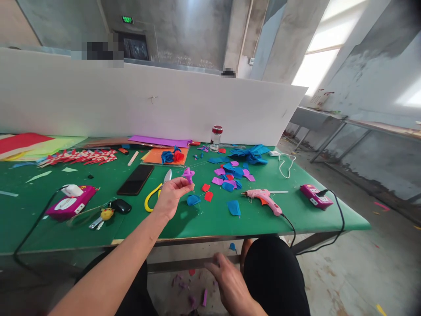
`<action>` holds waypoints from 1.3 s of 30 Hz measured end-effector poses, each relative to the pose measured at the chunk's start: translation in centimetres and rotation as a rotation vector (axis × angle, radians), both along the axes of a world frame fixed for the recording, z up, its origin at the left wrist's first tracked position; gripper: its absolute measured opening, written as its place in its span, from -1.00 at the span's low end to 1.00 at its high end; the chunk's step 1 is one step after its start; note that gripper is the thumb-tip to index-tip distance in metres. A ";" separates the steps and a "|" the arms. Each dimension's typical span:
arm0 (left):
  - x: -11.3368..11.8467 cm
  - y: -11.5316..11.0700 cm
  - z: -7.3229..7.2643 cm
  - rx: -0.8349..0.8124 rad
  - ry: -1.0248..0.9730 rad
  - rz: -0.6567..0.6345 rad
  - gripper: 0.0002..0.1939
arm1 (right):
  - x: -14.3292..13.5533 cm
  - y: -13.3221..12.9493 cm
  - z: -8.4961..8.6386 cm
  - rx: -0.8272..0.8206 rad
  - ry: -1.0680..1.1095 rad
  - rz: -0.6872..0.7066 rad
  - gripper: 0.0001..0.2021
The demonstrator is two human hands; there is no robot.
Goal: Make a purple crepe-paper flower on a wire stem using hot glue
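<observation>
Over the green table, my left hand pinches a small purple paper flower between thumb and fingertips. Below the table's front edge, near my knee, is my right hand, its fingers apart and somewhat blurred, with nothing seen in it. Yellow-handled scissors lie partly behind my left hand. Red petals and a blue petal are on the table right of that hand. A pink glue gun rests farther right. Blue and red paper flowers sit on an orange sheet.
A black phone, a computer mouse and a purple power box lie to the left. A second power box with a cord is at the right. A glass jar stands before the white partition.
</observation>
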State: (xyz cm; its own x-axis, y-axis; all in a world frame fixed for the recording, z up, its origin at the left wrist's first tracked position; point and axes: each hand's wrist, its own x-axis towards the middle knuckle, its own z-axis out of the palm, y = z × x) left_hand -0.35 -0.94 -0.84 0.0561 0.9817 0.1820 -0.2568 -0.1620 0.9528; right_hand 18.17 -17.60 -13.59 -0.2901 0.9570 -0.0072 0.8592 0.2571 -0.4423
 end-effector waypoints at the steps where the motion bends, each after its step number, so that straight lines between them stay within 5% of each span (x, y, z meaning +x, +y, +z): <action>1: 0.1 -0.1 0.1 -0.001 0.003 0.003 -0.83 | 0.1 0.0 0.1 -0.006 -0.003 0.009 -0.82; 7: 0.8 -0.6 0.5 -0.066 -0.015 -0.059 -0.83 | 1.2 -0.2 3.3 0.000 0.206 0.150 -0.82; 11: 1.0 -1.0 0.7 -0.146 -0.036 -0.099 -0.82 | 2.9 1.0 6.5 0.101 0.383 0.088 -0.78; 16: 1.1 -1.3 0.9 -0.161 -0.021 -0.091 -0.81 | 8.1 5.0 8.8 0.261 0.383 -0.217 -0.83; 23: 1.3 -1.2 0.6 -0.161 -0.001 -0.090 -0.81 | 12.7 9.8 8.7 0.324 0.181 -0.424 -0.75; 28: 1.4 -1.1 0.2 -0.168 0.023 -0.105 -0.81 | 10.6 12.6 7.8 0.275 0.135 -0.241 -0.83; 39: 2.2 -1.8 -0.1 -0.032 0.122 -0.001 -0.85 | 8.2 14.0 8.2 0.197 -0.001 -0.222 -0.89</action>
State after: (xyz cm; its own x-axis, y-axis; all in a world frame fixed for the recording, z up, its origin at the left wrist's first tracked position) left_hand 1.86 -2.77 -0.98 0.0769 0.9868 0.1427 -0.1383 -0.1312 0.9817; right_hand 26.42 -3.64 -5.39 -0.0739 0.9800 0.1847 0.9044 0.1439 -0.4017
